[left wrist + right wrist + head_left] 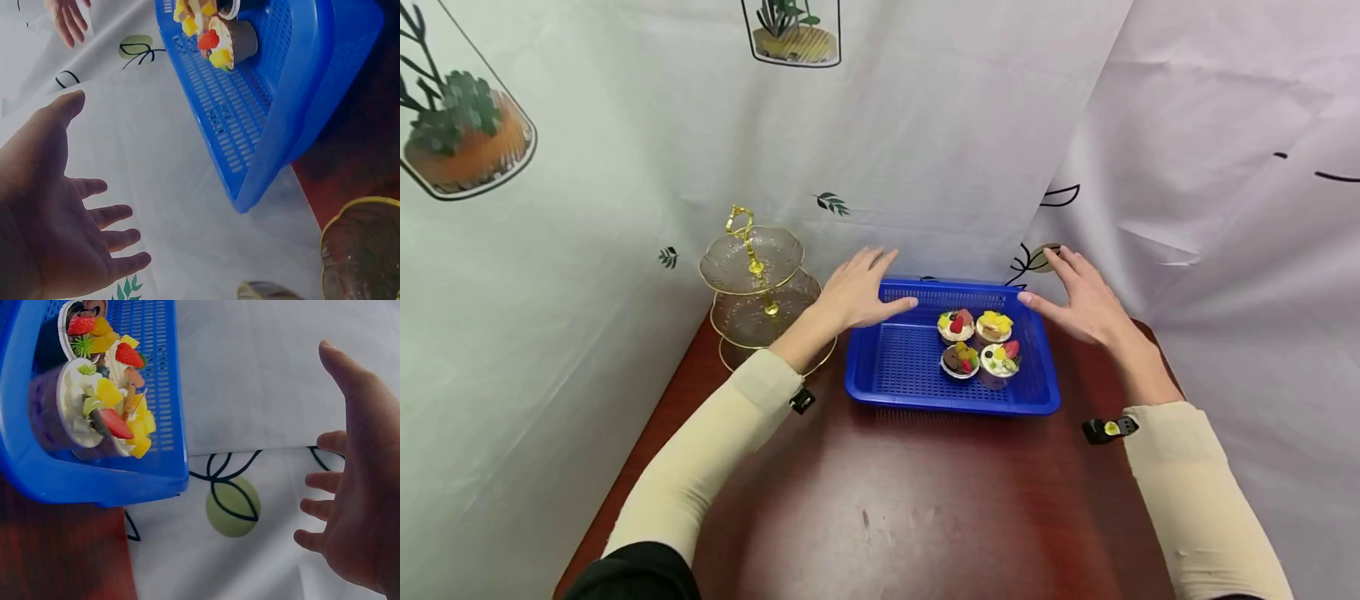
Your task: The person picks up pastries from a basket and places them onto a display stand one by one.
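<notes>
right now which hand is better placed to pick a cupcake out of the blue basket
Probably the right hand. The four cupcakes sit bunched in the right half of the blue basket, close beside that open hand. The left hand, also open, hovers at the far-left corner, beside the tiered stand.

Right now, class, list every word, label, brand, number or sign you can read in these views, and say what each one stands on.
None: no readable text in any view.
The white backdrop cloth bears only printed plants and leaves.
The blue basket, the fruit cupcakes and the glass tiered stand show no labels.
</notes>
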Motion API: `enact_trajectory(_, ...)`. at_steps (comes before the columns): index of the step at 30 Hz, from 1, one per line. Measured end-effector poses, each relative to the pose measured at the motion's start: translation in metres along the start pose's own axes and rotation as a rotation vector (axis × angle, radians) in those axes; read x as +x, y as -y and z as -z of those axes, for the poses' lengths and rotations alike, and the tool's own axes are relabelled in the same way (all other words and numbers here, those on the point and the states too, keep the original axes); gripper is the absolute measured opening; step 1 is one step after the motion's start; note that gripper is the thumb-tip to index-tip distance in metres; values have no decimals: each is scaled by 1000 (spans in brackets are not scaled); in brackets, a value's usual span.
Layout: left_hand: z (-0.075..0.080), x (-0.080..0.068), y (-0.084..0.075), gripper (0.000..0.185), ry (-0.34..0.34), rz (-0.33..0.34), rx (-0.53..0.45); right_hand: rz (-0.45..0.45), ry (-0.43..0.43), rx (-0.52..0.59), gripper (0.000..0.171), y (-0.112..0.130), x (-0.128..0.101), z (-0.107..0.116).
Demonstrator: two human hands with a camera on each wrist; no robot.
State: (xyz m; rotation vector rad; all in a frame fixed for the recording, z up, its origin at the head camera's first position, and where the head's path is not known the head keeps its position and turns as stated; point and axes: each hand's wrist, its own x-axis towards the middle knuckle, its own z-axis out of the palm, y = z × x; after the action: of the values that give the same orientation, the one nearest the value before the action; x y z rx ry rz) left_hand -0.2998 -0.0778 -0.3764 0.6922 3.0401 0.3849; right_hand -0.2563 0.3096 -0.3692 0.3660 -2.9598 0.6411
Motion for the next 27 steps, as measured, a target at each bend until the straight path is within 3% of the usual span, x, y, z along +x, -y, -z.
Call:
enact_trajectory(8,-40,-9,-13,104,-22,-3,-117,-40,1,106,94,-18,-11,-14)
enact_trajectory(16,-81,-15,-40,109,56,-32,-274,-91,-7,286,87,-35,-18,-34)
enact_trajectory(27,-112,-10,-58,101,61,-122,-383,-139,-30,515,74,-54,-21,-62)
